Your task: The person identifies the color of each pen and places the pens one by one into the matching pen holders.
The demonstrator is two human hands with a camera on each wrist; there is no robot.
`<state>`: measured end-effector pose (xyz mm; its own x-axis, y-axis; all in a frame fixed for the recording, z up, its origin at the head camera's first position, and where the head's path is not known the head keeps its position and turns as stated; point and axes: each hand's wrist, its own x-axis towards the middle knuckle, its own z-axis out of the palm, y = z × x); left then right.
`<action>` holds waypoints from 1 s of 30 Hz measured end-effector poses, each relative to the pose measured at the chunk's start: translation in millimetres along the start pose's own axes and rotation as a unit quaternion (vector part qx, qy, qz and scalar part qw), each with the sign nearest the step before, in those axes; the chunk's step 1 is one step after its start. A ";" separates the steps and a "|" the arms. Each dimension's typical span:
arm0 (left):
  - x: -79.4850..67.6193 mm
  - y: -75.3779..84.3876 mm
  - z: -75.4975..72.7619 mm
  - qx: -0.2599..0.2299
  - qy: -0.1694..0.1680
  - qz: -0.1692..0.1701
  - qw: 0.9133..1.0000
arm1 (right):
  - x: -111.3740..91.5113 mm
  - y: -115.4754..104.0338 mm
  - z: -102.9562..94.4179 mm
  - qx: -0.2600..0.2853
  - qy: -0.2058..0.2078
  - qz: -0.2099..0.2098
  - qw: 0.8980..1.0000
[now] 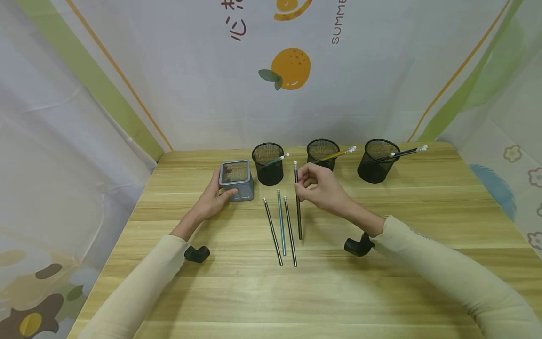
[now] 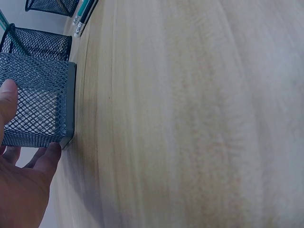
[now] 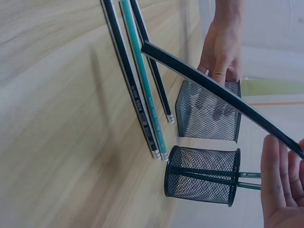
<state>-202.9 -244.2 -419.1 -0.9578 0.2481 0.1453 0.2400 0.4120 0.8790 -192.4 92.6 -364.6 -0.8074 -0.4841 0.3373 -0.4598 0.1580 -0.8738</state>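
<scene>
The person's left hand (image 1: 214, 197) was clamped on a grey square mesh holder (image 1: 244, 187) at the left of the far half of the surface (image 1: 211, 292), its thumb laid across the near face and its fingers reaching round the left and far sides. That forearm, in a pale left sleeve (image 1: 141, 280), stretched from the near left edge with the wrist fairly straight. The right hand (image 1: 323, 188) was pinched on a black pencil (image 1: 298, 219), thumb and fingertips meeting around its upper part, with the white eraser end pointing far and the other end hanging above the surface. Its forearm, in a pale right sleeve (image 1: 449, 273), slanted in from the near right. Between the hands and nearer lay three pencils side by side: a left black one (image 1: 273, 230), a teal one (image 1: 281, 226) and a right black one (image 1: 290, 230). Along the far edge stood three round black mesh cups: the left cup (image 1: 270, 175) with teal pencils, the middle cup (image 1: 322, 152) with yellow ones, the right cup (image 1: 372, 171) with dark ones.
</scene>
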 end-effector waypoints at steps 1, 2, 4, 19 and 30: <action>0.2 -0.4 0.0 -0.002 0.000 0.001 1.000 | 0.4 -0.7 0.1 0.007 0.005 -0.003 1.000; 0.2 -0.4 -0.1 -0.003 0.000 0.002 1.000 | 1.0 -1.3 0.3 0.011 0.010 -0.008 1.000; 0.3 0.3 -0.2 -0.004 0.000 0.001 1.000 | 2.4 -2.5 0.4 0.018 0.020 -0.017 0.999; -9.2 37.3 0.1 -0.009 -0.014 -0.012 1.000 | 13.2 -8.0 5.8 0.063 0.071 -0.063 0.994; -10.0 38.2 -0.6 -0.013 -0.012 -0.011 1.000 | 22.2 -14.8 12.6 0.081 0.086 -0.113 0.987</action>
<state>-184.2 -231.4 -386.6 -0.9588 0.2600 0.1149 0.2143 0.3956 0.8931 -198.9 68.7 -348.5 -0.7480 -0.3365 0.5720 -0.5815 -0.0831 -0.8093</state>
